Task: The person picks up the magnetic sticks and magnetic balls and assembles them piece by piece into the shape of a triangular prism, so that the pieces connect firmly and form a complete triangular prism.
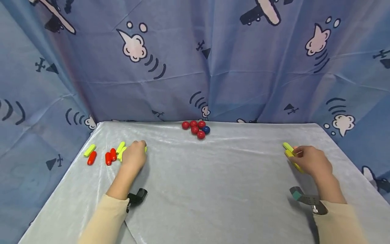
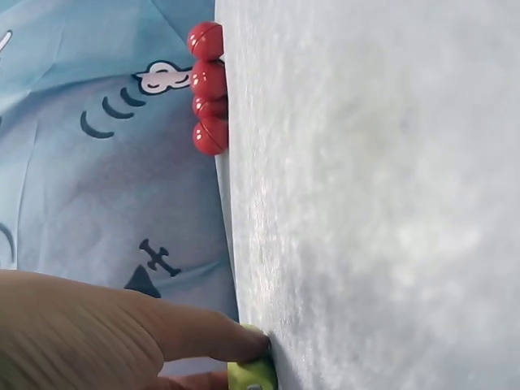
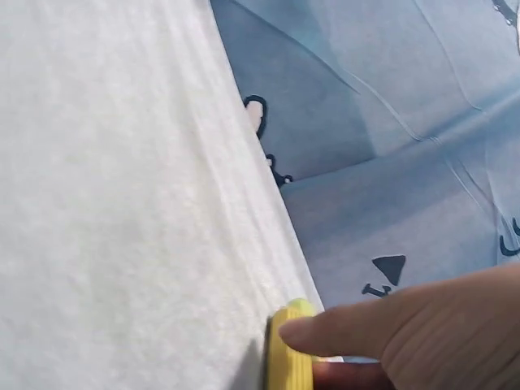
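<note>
My left hand [image 1: 134, 156] is low over the left side of the table, pinching a short lime-yellow stick [image 2: 253, 375] between thumb and finger. Most of that stick is hidden by the hand in the head view. Just left of it lie other lime-yellow sticks [image 1: 120, 147] and red sticks [image 1: 113, 154]. At the right side, my right hand [image 1: 313, 162] pinches a ribbed yellow stick [image 3: 289, 357] with thumb and finger. Beyond that one lies a lime-yellow stick [image 1: 287, 146], and a bit of an orange piece [image 1: 295, 147] shows beside the fingers.
Several red balls [image 1: 195, 129] and a blue ball [image 1: 206, 129] cluster at the table's back edge. A pale cloth covers the table [image 1: 213, 189]. Behind and beside it hangs a blue printed curtain [image 1: 182, 67]. Farther left lie another lime-yellow stick [image 1: 89, 150] and a red stick [image 1: 91, 158].
</note>
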Demonstrator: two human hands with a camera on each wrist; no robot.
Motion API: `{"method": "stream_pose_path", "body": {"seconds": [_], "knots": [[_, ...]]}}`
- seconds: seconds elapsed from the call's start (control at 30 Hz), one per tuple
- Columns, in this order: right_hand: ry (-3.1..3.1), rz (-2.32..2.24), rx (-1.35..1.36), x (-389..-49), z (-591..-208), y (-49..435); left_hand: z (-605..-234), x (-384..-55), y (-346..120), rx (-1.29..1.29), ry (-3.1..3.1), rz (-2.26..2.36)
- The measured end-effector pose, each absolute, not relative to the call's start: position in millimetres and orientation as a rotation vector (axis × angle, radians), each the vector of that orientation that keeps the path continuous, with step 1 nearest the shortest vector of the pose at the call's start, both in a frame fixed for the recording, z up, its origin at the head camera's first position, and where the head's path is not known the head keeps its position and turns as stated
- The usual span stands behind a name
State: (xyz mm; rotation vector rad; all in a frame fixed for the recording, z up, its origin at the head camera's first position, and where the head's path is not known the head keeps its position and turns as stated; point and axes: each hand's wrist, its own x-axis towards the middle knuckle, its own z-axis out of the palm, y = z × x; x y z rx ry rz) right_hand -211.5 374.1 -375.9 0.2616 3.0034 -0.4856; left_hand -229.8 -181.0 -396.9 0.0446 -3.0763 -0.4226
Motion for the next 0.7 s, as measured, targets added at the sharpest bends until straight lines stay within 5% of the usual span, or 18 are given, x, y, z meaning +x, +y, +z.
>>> {"method": "stream_pose_path", "body": {"seconds": [0.7], "knots": [[3.124, -0.335, 0.292, -215.4, -387.7, 355.1, -398.0, -238.1, -186.9, 0.042, -3.069, -0.558]]}}
